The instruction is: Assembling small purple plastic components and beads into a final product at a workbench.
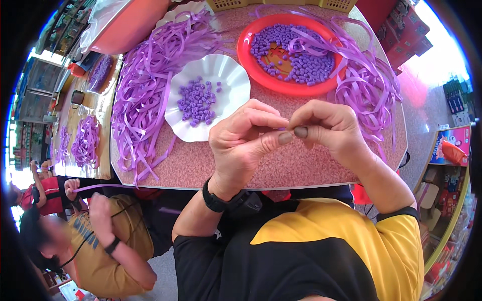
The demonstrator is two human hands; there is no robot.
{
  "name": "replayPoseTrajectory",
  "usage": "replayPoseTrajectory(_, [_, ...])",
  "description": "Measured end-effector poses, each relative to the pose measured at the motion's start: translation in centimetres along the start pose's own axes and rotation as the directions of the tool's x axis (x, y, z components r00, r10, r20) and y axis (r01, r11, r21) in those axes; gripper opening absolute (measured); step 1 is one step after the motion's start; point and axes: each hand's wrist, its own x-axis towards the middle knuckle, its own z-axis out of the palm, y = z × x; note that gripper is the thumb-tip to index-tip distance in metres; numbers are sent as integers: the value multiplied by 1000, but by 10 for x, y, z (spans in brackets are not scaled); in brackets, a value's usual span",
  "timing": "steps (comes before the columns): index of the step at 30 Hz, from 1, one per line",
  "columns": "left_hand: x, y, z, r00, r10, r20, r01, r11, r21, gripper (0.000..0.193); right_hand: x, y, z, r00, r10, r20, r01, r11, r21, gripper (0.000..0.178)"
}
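Observation:
My left hand (246, 133) and my right hand (331, 128) meet fingertip to fingertip above the front of the table, both pinched closed. A speck of purple shows between the left thumb and finger, too small to name. Just beyond my left hand stands a white scalloped bowl (233, 83) with loose purple beads (197, 101) in it. Past my right hand, a red oval plate (247, 59) holds many more purple beads (311, 67). Purple ribbons (369, 90) trail over the plate's right edge onto the table.
A heap of purple ribbons (145, 95) covers the table's left side. The speckled pink tabletop (301, 168) ends close to my body. At left, a co-worker (113, 236) holds a purple ribbon (103, 187) beside another table (103, 165). A yellow basket (281, 4) stands at the back.

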Motion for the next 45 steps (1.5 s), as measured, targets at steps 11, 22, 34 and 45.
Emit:
replayPoseTrajectory(11, [-1,16,-30,997,10,-70,31,834,551,16,-5,-1,0,944,-275,-183,246,954,-169,11])
replayPoseTrajectory(22, [42,14,-107,969,68,239,-244,72,967,14,-7,-10,-2,978,-154,-141,143,986,-86,13])
replayPoseTrajectory(34, [45,13,-104,963,-19,269,-265,109,958,8,-2,-20,-17,996,88,13,-87,934,347,32])
replayPoseTrajectory(45, [48,28,-87,977,-178,-122,215,758,616,7,-4,-17,-16,999,42,-16,-39,985,170,16])
